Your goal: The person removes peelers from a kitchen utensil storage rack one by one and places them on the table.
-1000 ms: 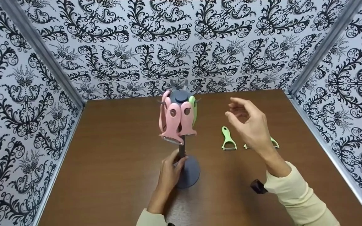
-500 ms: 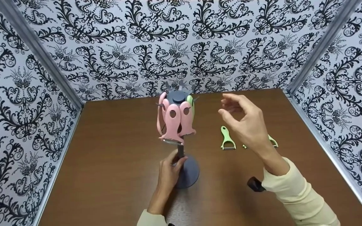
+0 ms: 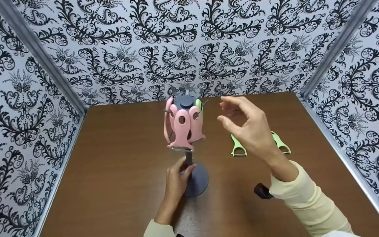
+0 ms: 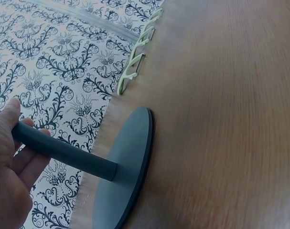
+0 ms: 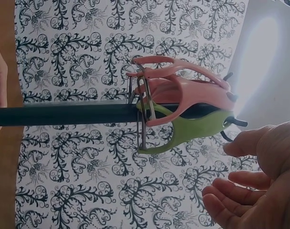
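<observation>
A dark grey stand (image 3: pixel 198 184) with a round base rises from the table, its hooked top hung with several pink peelers (image 3: pixel 182 130) and a green peeler (image 5: pixel 197 128). My left hand (image 3: pixel 175 181) grips its post (image 4: pixel 68 151) low down, thumb on one side and fingers on the other. To the right of the hooks, my right hand (image 3: pixel 248 126) hovers in the air with bent, spread fingers and holds nothing. In the right wrist view its thumb is close to the hook of the hanging green peeler.
Green peelers (image 3: pixel 239 148) lie on the brown table (image 3: pixel 117 184) at the right, partly behind my right hand. The left wrist view shows several peelers (image 4: pixel 134 59) in a row. Patterned walls (image 3: pixel 183 39) enclose the back and sides.
My right hand has moved left, nearer the top of the stand. The stand has turned slightly on its post, shifting the hooks and the pink peelers. My left hand keeps its grip.
</observation>
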Motion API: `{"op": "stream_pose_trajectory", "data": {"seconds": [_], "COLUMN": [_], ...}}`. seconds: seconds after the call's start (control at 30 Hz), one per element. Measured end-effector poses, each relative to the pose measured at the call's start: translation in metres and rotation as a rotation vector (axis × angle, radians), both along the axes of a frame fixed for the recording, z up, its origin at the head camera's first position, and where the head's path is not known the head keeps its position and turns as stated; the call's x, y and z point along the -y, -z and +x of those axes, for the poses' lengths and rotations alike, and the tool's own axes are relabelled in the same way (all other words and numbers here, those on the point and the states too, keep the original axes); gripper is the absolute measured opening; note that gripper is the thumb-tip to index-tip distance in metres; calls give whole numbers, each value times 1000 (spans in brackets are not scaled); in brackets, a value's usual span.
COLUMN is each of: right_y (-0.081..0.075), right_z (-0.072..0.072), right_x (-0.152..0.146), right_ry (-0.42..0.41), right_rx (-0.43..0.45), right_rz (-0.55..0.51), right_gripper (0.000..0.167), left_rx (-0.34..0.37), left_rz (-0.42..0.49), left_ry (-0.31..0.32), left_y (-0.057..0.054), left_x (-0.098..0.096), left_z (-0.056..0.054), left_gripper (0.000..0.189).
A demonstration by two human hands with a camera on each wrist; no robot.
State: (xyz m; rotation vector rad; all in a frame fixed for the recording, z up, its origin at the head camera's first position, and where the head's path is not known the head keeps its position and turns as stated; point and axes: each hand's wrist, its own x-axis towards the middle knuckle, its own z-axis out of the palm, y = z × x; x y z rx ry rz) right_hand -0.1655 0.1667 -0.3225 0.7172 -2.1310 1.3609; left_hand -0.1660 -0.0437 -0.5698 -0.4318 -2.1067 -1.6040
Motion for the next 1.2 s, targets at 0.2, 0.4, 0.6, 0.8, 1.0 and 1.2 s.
{"op": "stream_pose_trajectory", "data": {"seconds": [0.2, 0.4, 0.6, 0.8, 1.0, 1.2], "right_y": [-3, -7, -8, -8, -7, -6], "right_z": [0, 1, -1, -1, -5, -9], "right_x": [5, 10, 16, 20, 24, 27], "right_ry": [-6, -44, -75, -85, -140, -199], "right_rx": [-37, -33, -17, -6, 11, 45], "right_rz": [21, 37, 49, 56, 57, 54], "right_gripper": [43, 42, 44, 41, 41, 42], "left_rx": [19, 41, 57, 65, 73, 51], "left_rz": [7, 3, -13, -8, -6, -11], "left_ry": [23, 5, -19, -19, -15, -18], "left_y": [-2, -6, -6, -4, -3, -5], "left_x": [0, 0, 0, 1, 1, 1], "left_z": [-1, 0, 1, 2, 3, 1], "left_gripper": [20, 18, 19, 19, 21, 18]}}
